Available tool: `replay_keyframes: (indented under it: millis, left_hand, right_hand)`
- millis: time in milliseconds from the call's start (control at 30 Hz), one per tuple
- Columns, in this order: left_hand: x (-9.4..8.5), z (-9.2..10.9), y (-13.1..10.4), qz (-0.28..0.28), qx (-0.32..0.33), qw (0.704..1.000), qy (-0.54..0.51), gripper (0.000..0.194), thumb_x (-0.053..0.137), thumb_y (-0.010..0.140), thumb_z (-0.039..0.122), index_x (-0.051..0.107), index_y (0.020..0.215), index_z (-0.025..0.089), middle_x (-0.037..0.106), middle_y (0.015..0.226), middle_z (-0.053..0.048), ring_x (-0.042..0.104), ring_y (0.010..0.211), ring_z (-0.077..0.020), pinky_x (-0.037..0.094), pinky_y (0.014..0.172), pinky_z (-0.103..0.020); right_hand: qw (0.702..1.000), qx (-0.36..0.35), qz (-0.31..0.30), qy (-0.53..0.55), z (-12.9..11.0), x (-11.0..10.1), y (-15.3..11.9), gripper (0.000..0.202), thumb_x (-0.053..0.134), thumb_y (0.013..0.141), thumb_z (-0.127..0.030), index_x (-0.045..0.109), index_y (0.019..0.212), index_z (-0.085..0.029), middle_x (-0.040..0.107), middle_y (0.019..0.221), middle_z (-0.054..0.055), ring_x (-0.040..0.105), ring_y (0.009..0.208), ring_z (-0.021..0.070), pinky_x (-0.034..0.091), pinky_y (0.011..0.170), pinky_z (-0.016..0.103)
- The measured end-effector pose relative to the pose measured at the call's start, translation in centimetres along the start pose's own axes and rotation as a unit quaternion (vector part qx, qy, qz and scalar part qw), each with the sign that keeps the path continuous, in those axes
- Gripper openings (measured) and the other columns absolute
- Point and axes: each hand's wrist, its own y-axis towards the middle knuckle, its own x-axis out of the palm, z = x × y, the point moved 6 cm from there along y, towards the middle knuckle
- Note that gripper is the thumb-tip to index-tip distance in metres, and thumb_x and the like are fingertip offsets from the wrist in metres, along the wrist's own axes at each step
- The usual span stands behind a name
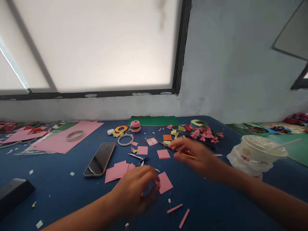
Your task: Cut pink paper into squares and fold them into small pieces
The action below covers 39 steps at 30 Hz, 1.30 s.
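My left hand (136, 189) hovers low over the table, slightly blurred, its fingers curved and a gap between thumb and index finger. A pink paper square (165, 183) lies right at its fingertips. Behind that hand, a stack of pink squares (117, 171) is partly covered, and blue-handled scissors (138, 157) rest with their blades pointing left. My right hand (192, 154) reaches over scissors with red and yellow handles (189, 153), fingers stretched out and smeared by motion. Whether it touches them is unclear. Two more pink squares (163, 154) lie flat nearby.
A phone (99, 159) lies at left, near a tape roll (125, 140) and pink sheets (72, 134). Folded paper pieces (204, 133) are heaped at the back right. A lidded cup (257, 154) stands beside my right forearm. Pink strips (184, 218) lie in front.
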Motion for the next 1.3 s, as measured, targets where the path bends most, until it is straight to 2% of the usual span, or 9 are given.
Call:
replay_keyframes:
  millis: [67,133,233,433,567,800,1067,1167,1300]
  left_hand:
    - [1.4,-0.6,1.3,-0.047,-0.03,0.998,0.015,0.029,0.046,0.084,0.046,0.058,0.094,0.021,0.062,0.094,-0.006,0.057,0.082,-0.0213,0.047,0.072,-0.037]
    - [2.6,-1.3,2.5,-0.056,-0.066,0.996,0.036,0.035,0.052,0.079,0.049,0.055,0.097,0.019,0.061,0.096,-0.007,0.056,0.085,-0.0241,0.045,0.072,-0.038]
    - [3.7,-1.9,3.7,-0.039,-0.066,0.996,0.056,0.036,0.064,0.07,0.042,0.054,0.095,0.018,0.059,0.099,-0.009,0.054,0.092,-0.0258,0.043,0.075,-0.035]
    - [4.5,-2.8,4.5,-0.104,-0.097,0.99,0.001,0.047,0.071,0.06,0.034,0.051,0.1,0.021,0.061,0.084,-0.001,0.058,0.077,-0.0207,0.04,0.057,-0.026]
    - [4.1,-2.5,4.6,-0.114,-0.09,0.989,0.001,0.051,0.072,0.058,0.037,0.052,0.102,0.022,0.061,0.09,-0.002,0.057,0.083,-0.0225,0.04,0.061,-0.028]
    - [4.0,-2.1,4.4,-0.115,-0.073,0.99,0.037,0.052,0.075,0.058,0.035,0.054,0.103,0.02,0.059,0.099,-0.005,0.055,0.092,-0.0256,0.042,0.071,-0.032]
    - [3.9,-2.4,4.2,-0.106,-0.063,0.992,0.017,0.05,0.073,0.06,0.033,0.054,0.104,0.019,0.062,0.095,-0.004,0.056,0.089,-0.0247,0.042,0.071,-0.032]
    - [4.0,-2.5,4.2,-0.079,-0.034,0.996,-0.008,0.037,0.064,0.067,0.019,0.054,0.103,0.02,0.062,0.092,-0.002,0.057,0.085,-0.0205,0.043,0.071,-0.03]
    - [4.2,-2.3,4.4,-0.054,-0.001,0.997,-0.048,0.031,0.051,0.071,0.008,0.056,0.098,0.019,0.062,0.083,0.0,0.058,0.077,-0.0155,0.044,0.067,-0.026]
  right_hand:
    - [0.995,0.006,-0.098,0.004,1.1,3.3,0.1,0.042,0.06,0.079,-0.038,0.053,0.117,-0.021,0.052,0.123,0.009,0.051,0.11,0.0236,0.041,0.094,0.04]
    - [0.985,0.018,-0.172,0.006,2.3,6.2,0.0,0.055,0.068,0.071,-0.038,0.052,0.12,-0.02,0.048,0.129,0.01,0.045,0.117,0.0269,0.036,0.099,0.041]
    - [0.986,0.042,-0.159,0.02,3.4,7.8,0.1,0.061,0.07,0.067,-0.034,0.049,0.123,-0.019,0.049,0.127,0.01,0.044,0.117,0.0261,0.035,0.099,0.04]
    - [0.983,0.101,-0.133,0.083,3.9,8.2,-0.2,0.084,0.069,0.065,-0.018,0.027,0.137,-0.017,0.054,0.11,0.007,0.052,0.097,0.0193,0.043,0.085,0.031]
    - [0.983,0.085,-0.129,0.1,4.2,8.7,-0.3,0.077,0.068,0.066,-0.019,0.032,0.134,-0.019,0.056,0.102,0.005,0.053,0.087,0.0168,0.043,0.079,0.029]
    - [0.984,0.087,-0.13,0.085,3.4,8.6,-0.5,0.066,0.065,0.069,-0.016,0.039,0.13,-0.017,0.056,0.104,0.008,0.053,0.092,0.0196,0.043,0.083,0.032]
    - [0.986,0.065,-0.107,0.108,3.5,9.0,-0.9,0.083,0.075,0.062,-0.029,0.034,0.133,-0.018,0.049,0.123,0.012,0.046,0.112,0.0251,0.036,0.096,0.04]
    - [0.986,0.065,-0.098,0.119,3.4,8.8,-0.8,0.076,0.073,0.064,-0.024,0.037,0.13,-0.018,0.054,0.116,0.01,0.052,0.102,0.0223,0.041,0.089,0.036]
    - [0.985,0.075,-0.073,0.134,3.4,8.6,-0.6,0.053,0.063,0.07,-0.011,0.047,0.12,-0.017,0.06,0.093,0.004,0.055,0.076,0.0146,0.045,0.071,0.028]
